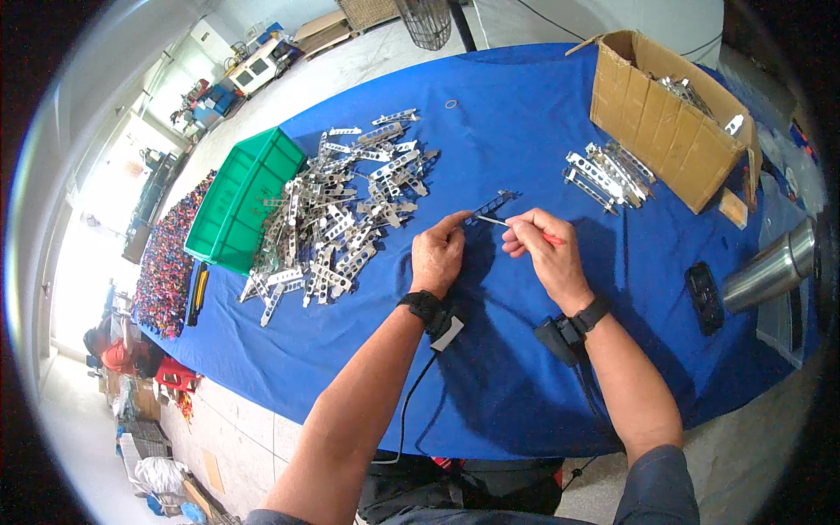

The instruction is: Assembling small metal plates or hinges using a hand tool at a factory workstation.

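Note:
My left hand (437, 255) pinches the near end of a narrow metal strip with holes (497, 202), just above the blue cloth. My right hand (549, 249) is closed around a thin tool with a red handle (493, 220). Its slim metal shaft points left, and its tip meets the strip close to my left fingertips. Whether the tip sits in a hole is too small to tell. A large loose heap of similar perforated metal strips (337, 223) lies left of my hands. Farther right, several more strips (610, 175) lie side by side in a neater group.
A green plastic bin (236, 197) lies tilted beside the heap. An open cardboard box (665, 114) with metal parts stands at the back right. On the right are a steel cylinder (770, 267) and a black object (703, 297). Cables trail from both wrist bands.

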The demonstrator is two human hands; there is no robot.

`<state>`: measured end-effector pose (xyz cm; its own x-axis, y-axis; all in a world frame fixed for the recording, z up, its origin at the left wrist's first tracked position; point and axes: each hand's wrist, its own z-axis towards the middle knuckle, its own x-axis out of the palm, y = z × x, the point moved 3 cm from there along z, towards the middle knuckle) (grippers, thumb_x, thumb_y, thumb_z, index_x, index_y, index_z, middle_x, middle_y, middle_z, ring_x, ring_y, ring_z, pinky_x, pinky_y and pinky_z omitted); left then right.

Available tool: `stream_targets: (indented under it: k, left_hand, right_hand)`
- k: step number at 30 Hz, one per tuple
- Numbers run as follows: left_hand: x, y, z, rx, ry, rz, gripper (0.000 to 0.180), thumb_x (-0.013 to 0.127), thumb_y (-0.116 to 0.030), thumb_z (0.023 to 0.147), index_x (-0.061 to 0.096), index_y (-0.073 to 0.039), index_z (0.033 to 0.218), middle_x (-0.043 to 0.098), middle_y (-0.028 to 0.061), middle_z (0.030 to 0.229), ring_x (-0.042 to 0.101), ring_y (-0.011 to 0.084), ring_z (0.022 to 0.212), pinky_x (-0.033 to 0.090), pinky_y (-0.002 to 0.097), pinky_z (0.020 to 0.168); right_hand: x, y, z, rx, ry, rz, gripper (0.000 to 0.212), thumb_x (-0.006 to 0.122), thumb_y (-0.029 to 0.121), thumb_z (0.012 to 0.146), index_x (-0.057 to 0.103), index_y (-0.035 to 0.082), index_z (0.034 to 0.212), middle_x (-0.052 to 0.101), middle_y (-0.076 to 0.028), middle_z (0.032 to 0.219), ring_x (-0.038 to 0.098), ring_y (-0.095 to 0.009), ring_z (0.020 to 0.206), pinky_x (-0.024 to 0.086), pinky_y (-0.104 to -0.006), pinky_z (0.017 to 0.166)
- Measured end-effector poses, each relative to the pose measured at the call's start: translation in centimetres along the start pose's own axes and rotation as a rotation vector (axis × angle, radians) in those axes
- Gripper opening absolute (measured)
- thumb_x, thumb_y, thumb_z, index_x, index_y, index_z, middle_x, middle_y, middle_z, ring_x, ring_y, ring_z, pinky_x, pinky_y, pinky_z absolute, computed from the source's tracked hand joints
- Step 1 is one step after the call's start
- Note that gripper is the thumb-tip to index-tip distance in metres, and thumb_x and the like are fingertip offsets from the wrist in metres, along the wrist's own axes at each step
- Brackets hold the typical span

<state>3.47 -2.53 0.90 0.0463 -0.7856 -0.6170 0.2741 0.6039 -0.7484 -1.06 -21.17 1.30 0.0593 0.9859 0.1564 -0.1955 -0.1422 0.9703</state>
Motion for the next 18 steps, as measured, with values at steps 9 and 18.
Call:
stream_targets:
  k: [9,18]
  left_hand:
    - [0.0,0.3,0.0,-0.019,0.003,0.003,0.027,0.054,-0.010,0.092,0.070,-0.005,0.114,0.062,0.0090,0.069,0.056,0.0116,0.065,0.049,0.0307,0.064]
    - [0.0,-0.1,0.1,-0.031,0.016,0.010,0.027,0.055,-0.011,0.093,0.070,-0.006,0.114,0.064,0.0088,0.072,0.057,0.0116,0.067,0.049,0.0303,0.065]
  right_hand:
    - [0.3,0.0,0.1,-0.062,-0.055,-0.011,0.030,0.055,0.026,0.098,0.067,0.000,0.090,0.068,-0.007,0.078,0.066,-0.013,0.068,0.053,-0.0258,0.062]
    - [-1.0,0.3,0.5,-0.054,-0.045,-0.096,0.029,0.055,0.025,0.098,0.068,-0.001,0.093,0.069,-0.009,0.079,0.068,-0.014,0.072,0.055,-0.0269,0.065]
